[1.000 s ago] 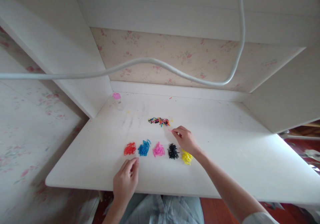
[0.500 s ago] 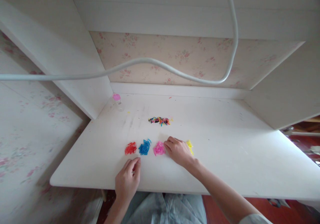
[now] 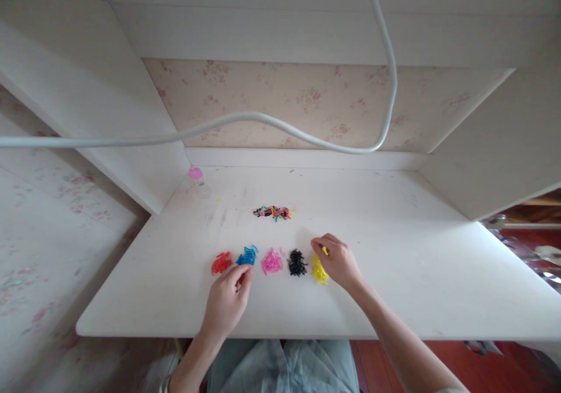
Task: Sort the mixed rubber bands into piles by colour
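Observation:
Five small heaps of coloured rubber bands lie in a row on the white desk: red (image 3: 221, 262), blue (image 3: 248, 255), pink (image 3: 272, 261), black (image 3: 297, 262) and yellow (image 3: 319, 271). My left hand (image 3: 228, 299) is closed in a pinch at the near edge of the blue heap; what its fingertips hold, if anything, is hidden. Over the yellow heap is my right hand (image 3: 339, 262), thumb and finger pinched, covering part of it. Yellow shows beside those fingers, but I cannot make out what they hold. Farther back sits a mixed-colour heap of rubber bands (image 3: 274, 212).
A clear container with a pink lid (image 3: 195, 173) stands at the back left. Stray bits, one yellow (image 3: 218, 200) and one pinkish (image 3: 291, 171), lie on the desk (image 3: 394, 288). A white cable (image 3: 258, 116) crosses the view above.
My right hand has moved right, from between the pink and yellow heaps to over the yellow one, uncovering the black heap. My left hand has come forward to the blue heap. The view has shifted slightly.

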Available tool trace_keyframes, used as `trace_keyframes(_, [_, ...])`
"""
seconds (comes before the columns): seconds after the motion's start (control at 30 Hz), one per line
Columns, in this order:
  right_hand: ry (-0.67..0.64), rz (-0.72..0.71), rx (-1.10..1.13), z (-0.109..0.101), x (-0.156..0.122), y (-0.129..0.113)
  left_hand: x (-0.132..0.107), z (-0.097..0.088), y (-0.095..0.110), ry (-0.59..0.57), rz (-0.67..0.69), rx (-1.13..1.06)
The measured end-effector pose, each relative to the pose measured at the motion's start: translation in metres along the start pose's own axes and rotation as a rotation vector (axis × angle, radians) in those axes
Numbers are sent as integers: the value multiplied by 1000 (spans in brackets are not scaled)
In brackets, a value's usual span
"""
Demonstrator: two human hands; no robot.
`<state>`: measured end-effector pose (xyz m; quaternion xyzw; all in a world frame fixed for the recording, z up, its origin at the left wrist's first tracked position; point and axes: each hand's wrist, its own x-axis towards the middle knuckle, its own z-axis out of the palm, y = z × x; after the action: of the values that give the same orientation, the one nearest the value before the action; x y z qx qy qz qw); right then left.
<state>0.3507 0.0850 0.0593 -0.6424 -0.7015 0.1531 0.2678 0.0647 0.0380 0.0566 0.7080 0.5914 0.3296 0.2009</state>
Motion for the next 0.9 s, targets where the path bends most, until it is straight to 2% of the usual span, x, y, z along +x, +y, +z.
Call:
trace_keyframes(0.13, [177, 268, 89, -7, -12, 48, 42, 8, 32, -129, 134, 84])
trace_keyframes(0.2, [230, 336, 112, -7, -20, 65, 67, 16, 45, -199, 169, 181])
trace_keyframes(0.27, [263, 344, 146, -5, -27, 73, 92, 27, 55, -288, 202, 310])
trace_keyframes(0.43, [255, 340, 168, -3, -26, 71, 153, 60, 64, -328, 213, 388])
trace_keyframes(0.57, [226, 327, 163, -4, -21, 70, 189, 84, 63, -362, 189, 453])
trace_keyframes(0.7, [216, 331, 151, -5, -21, 72, 211, 99, 59, -416, 188, 501])
trace_keyframes(0.9, [220, 333, 143, -6, -21, 72, 223, 109, 55, -474, 185, 548])
